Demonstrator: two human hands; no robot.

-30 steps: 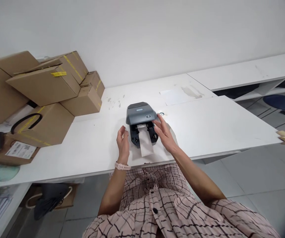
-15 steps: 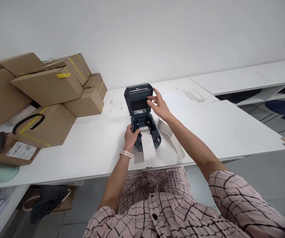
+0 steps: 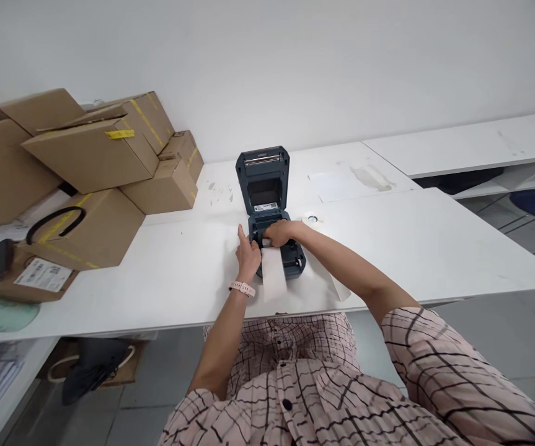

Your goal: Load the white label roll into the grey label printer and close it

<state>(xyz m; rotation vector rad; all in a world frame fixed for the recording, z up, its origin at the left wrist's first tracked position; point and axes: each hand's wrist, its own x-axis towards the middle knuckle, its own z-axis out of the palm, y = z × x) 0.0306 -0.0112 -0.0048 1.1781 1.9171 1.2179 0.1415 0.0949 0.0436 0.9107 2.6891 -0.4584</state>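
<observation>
A dark grey label printer [image 3: 264,186] stands on the white table [image 3: 411,241] with its lid swung fully up. A white paper strip [image 3: 273,279] runs out of its base toward me. My right hand [image 3: 279,233] reaches into the open base, fingers curled over the paper roll. My left hand [image 3: 248,253] rests against the printer's left side, fingers together and extended along the body, a pale watch on the wrist. A second loose paper strip [image 3: 336,286] lies to the right, partly under my right forearm.
Stacked cardboard boxes [image 3: 90,155] crowd the table's left end, with a brown parcel [image 3: 30,272] in front of them. A small round object [image 3: 312,218] sits right of the printer. A white shelf [image 3: 472,145] runs along the back right. Bags lie under the table [image 3: 90,371].
The lid, nearly shut a second ago, now stands fully open. My right hand left the lid and dropped into the base; my left hand stays at the printer's left side.
</observation>
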